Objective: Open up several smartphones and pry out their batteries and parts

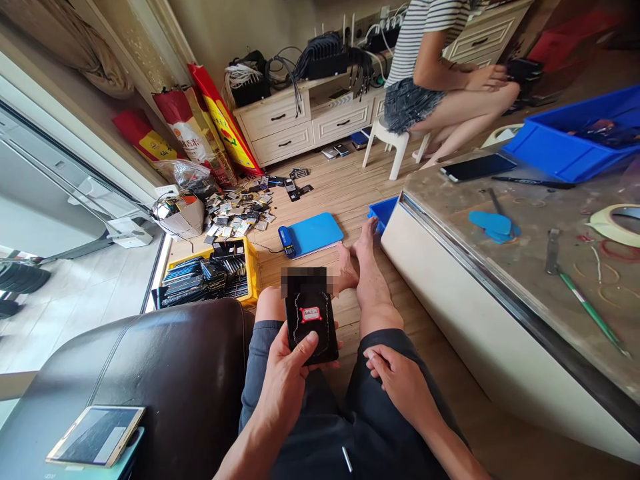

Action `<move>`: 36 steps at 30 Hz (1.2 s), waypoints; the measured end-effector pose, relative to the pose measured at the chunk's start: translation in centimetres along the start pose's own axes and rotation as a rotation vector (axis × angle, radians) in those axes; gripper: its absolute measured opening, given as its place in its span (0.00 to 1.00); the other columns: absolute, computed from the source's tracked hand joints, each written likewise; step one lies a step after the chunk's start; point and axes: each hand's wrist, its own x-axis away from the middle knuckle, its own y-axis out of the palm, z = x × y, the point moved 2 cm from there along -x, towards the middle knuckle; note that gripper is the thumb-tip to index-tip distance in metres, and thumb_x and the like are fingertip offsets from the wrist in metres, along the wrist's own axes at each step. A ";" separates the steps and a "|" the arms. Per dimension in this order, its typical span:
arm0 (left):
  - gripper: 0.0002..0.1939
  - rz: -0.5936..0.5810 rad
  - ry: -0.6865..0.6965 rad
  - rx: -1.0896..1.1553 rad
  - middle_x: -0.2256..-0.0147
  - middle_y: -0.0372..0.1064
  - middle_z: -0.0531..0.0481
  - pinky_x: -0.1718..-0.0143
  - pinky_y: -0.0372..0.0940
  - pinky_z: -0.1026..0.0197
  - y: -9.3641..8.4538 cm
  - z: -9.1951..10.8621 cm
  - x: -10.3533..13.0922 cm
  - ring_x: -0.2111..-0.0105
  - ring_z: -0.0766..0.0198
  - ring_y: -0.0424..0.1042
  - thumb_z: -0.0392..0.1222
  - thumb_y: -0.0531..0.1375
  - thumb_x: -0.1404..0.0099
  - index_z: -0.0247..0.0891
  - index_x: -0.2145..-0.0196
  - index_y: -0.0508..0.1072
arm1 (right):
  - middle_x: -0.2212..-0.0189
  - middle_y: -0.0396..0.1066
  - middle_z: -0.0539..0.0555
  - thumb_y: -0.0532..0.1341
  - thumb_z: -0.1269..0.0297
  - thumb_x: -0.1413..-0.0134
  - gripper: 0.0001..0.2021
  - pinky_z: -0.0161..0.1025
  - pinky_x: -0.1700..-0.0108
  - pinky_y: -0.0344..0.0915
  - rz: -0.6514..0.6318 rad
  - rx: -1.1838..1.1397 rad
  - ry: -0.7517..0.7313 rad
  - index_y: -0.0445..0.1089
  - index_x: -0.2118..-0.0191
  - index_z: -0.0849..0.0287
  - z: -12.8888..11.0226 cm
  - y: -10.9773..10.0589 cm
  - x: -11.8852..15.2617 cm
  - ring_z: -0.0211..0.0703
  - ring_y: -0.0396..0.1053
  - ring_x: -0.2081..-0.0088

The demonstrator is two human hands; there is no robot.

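Observation:
My left hand (pixel 295 353) is wrapped round a flat black device (pixel 320 340) above my lap, with the thumb across its front. A red-bordered white label (pixel 311 314) is stuck on the device, and thin wavy lines run down both sides of it. The top end of the device is blurred. On my right thigh rests my right hand (pixel 395 377), its fingers curled loosely together, and nothing shows in it. The two hands are apart.
A yellow crate (pixel 254 270) of flat black parts, scattered small parts (pixel 240 212) and a blue mat (pixel 316 233) lie on the floor. Right is a worktable (pixel 450 213) with a blue bin (pixel 565 143). Left, a phone (pixel 97 435) lies on a brown seat (pixel 185 373). A person (pixel 425 67) sits behind.

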 end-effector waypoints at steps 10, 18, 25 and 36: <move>0.17 -0.002 -0.002 0.004 0.58 0.79 0.42 0.66 0.76 0.59 0.0 -0.2 0.1 0.62 0.54 0.80 0.48 0.69 0.34 0.36 0.52 0.76 | 0.67 0.80 0.54 0.50 0.49 0.35 0.22 0.39 0.67 0.71 -0.025 0.029 -0.008 0.77 0.60 0.54 -0.2 -0.1 0.2 0.47 0.77 0.67; 0.18 -0.006 -0.009 0.004 0.53 0.79 0.39 0.65 0.76 0.57 0.1 -0.3 0.1 0.61 0.52 0.80 0.48 0.69 0.34 0.35 0.52 0.75 | 0.66 0.81 0.54 0.49 0.49 0.35 0.21 0.38 0.67 0.71 -0.026 0.033 -0.021 0.77 0.60 0.54 -0.4 -0.1 0.3 0.47 0.78 0.65; 0.19 -0.001 -0.012 0.021 0.54 0.79 0.39 0.65 0.76 0.56 0.1 -0.3 0.0 0.61 0.52 0.80 0.49 0.70 0.36 0.35 0.52 0.77 | 0.68 0.80 0.54 0.50 0.50 0.36 0.21 0.38 0.68 0.70 -0.022 0.033 -0.008 0.77 0.61 0.54 -0.4 -0.1 0.3 0.47 0.77 0.67; 0.20 -0.003 -0.023 0.019 0.54 0.79 0.39 0.63 0.76 0.56 0.0 -0.4 0.1 0.60 0.52 0.80 0.50 0.70 0.36 0.35 0.51 0.76 | 0.68 0.80 0.54 0.50 0.49 0.35 0.21 0.39 0.68 0.70 -0.022 0.034 -0.023 0.77 0.62 0.54 -0.5 -0.1 0.3 0.48 0.78 0.66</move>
